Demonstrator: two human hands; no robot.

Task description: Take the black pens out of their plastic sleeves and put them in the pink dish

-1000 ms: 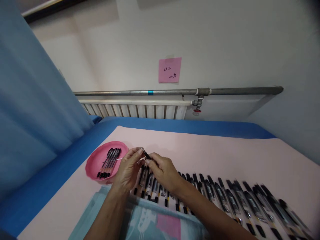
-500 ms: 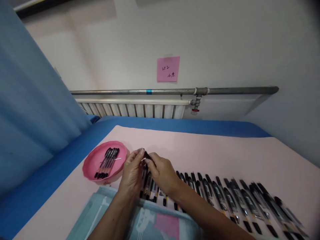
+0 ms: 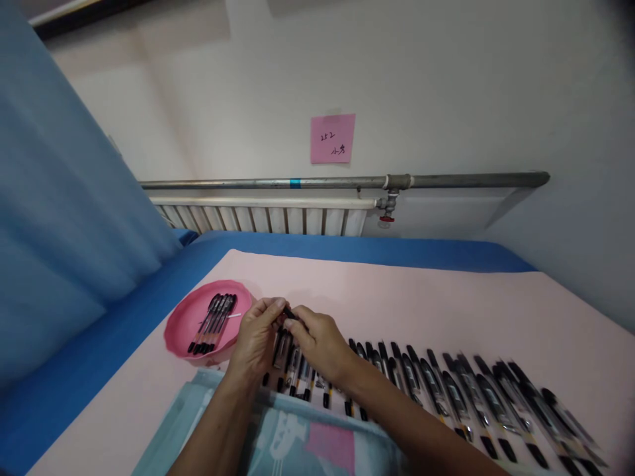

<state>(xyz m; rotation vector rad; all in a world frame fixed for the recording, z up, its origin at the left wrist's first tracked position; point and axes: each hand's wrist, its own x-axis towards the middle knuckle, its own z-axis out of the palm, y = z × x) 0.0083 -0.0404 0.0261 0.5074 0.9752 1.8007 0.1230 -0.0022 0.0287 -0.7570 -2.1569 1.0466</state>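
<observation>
My left hand (image 3: 256,334) and my right hand (image 3: 320,340) meet above the pink sheet, both closed in a pinch. Between them is a small black pen part (image 3: 289,313), gripped from the right by my right hand; its far end touches my left fingertips. Whether it is a cap or a whole pen I cannot make out, as my fingers cover most of it. Under and beside my hands lies a row of disassembled black pens (image 3: 431,383), with caps and clear barrels side by side. To the left, a pink plate (image 3: 176,330) holds several assembled black pens (image 3: 213,324) and a thin white stick.
A light-blue patterned cloth (image 3: 292,439) lies in front of me, below my forearms. The pink sheet (image 3: 397,291) covers a blue bed (image 3: 347,248). A blue curtain (image 3: 64,218) hangs at left. Behind are a radiator (image 3: 268,218), a pipe and a pink note on the wall.
My left hand has shifted slightly left and rotated, its fingers curling more over the black pen part. My right hand stays nearly in place. The plate and the row of pens are unchanged.
</observation>
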